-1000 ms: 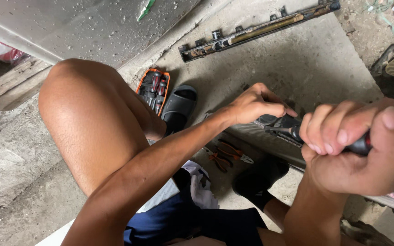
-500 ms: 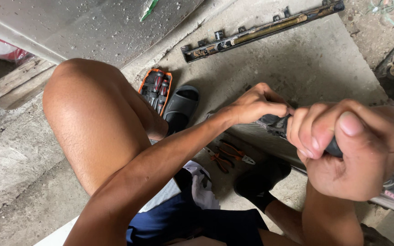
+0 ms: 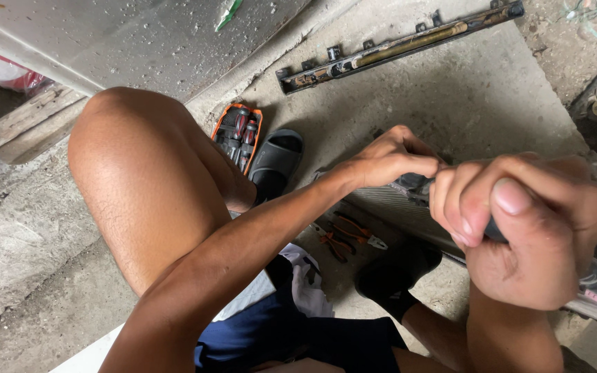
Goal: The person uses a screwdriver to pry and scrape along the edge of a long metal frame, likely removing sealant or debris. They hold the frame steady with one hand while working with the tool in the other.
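Concrete flooring (image 3: 492,110) was recorded beneath the finned metal panel (image 3: 388,207), with a long bracket strip (image 3: 395,48) at twelve o'clock. A dark tool handle (image 3: 419,185), long axis running ten to four o'clock, was gripped closed by the right hand (image 3: 526,228). Its far end was pinched by the left hand (image 3: 392,155), nearer the panel.

Orange case of screwdrivers (image 3: 238,135) left of the fingers, black slide sandal (image 3: 276,163) beside it, orange-handled pliers (image 3: 345,233) below, long metal rail (image 3: 399,47) above
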